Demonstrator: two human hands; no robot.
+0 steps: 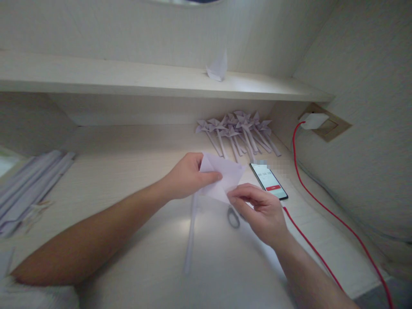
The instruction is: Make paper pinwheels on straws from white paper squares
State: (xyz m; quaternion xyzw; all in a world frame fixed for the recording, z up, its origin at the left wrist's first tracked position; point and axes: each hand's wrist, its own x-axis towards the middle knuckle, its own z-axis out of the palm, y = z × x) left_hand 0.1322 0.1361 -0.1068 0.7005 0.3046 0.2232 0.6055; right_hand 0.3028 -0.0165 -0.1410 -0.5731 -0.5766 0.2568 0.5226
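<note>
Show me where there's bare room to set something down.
Bare: the desk at back left, between paper strips and pinwheels, beyond the left forearm; also the shelf left of its folded paper. Crowded: back right, pinwheels bunched with the phone just in front; middle, around the held paper.

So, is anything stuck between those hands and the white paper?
No, nothing that I can see. The left hand grips the white paper with its thumb on top, and the right hand has its fingertips at the lower right edge. The grey loop lies below, not between.
</note>
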